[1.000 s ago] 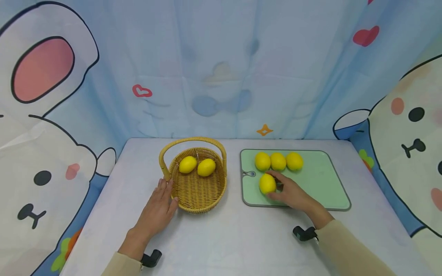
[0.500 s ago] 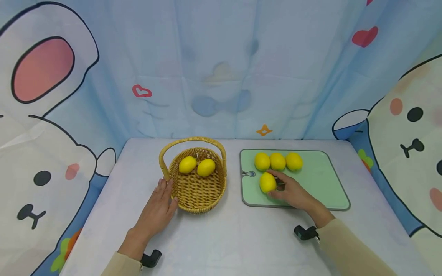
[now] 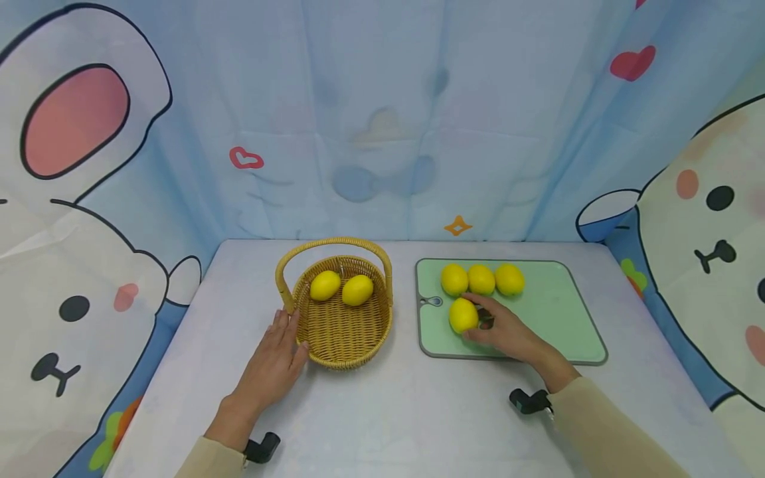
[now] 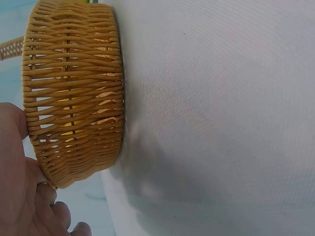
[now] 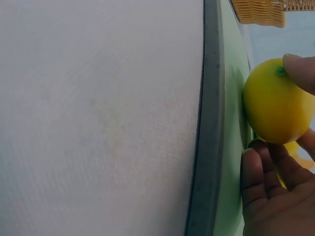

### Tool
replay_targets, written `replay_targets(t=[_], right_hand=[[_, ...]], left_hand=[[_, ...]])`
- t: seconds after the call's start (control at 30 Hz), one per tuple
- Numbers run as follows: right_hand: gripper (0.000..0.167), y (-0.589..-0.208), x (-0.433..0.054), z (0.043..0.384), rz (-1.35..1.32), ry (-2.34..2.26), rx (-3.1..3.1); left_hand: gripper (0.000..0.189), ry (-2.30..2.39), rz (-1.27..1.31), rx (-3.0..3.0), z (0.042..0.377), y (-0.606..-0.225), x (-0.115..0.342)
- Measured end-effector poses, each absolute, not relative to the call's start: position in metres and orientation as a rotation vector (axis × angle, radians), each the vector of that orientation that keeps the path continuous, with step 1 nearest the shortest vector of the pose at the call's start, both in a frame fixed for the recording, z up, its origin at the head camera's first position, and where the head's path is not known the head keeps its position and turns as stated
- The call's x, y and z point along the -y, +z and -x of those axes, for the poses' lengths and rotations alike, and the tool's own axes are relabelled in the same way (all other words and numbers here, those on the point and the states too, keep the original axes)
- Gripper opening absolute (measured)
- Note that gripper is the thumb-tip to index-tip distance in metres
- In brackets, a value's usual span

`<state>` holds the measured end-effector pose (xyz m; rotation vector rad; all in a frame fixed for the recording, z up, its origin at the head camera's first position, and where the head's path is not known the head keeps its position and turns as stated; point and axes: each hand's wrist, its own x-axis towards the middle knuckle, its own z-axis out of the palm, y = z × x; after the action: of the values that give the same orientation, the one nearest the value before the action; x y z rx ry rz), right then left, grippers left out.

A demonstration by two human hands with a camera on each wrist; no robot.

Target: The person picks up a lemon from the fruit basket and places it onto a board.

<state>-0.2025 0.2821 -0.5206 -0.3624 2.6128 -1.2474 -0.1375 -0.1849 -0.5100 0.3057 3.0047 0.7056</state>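
Observation:
My right hand (image 3: 503, 330) pinches a yellow lemon (image 3: 463, 316) between thumb and fingers, close over the front left of the green cutting board (image 3: 550, 325). In the right wrist view the thumb lies by the green stem end of this lemon (image 5: 275, 105), with fingers along its other side. My left hand (image 3: 271, 355) touches the left side of the woven basket (image 3: 343, 342), its fingers fairly straight. The left wrist view shows thumb and fingertips right at the basket's rim (image 4: 74, 93). Two lemons (image 3: 340, 288) lie inside the basket.
Three more lemons (image 3: 481, 279) sit in a row along the board's back left. An arched handle (image 3: 335, 241) rises over the basket. The white-covered table (image 3: 406, 411) ends at a blue cartoon curtain (image 3: 382, 133) behind.
My right hand's grip on the lemon has settled slightly, and the lemon has shifted a touch toward the back. The left hand and basket stay where they were.

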Motion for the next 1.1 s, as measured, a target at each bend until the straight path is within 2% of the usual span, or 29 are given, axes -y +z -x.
replay_targets(t=[1.1], right_hand=[[0.082, -0.5224, -0.2833, 0.204, 0.353, -1.283, -2.632]], left_hand=[[0.069, 0.697, -0.303, -3.007, 0.1377, -0.5086, 0.1846]])
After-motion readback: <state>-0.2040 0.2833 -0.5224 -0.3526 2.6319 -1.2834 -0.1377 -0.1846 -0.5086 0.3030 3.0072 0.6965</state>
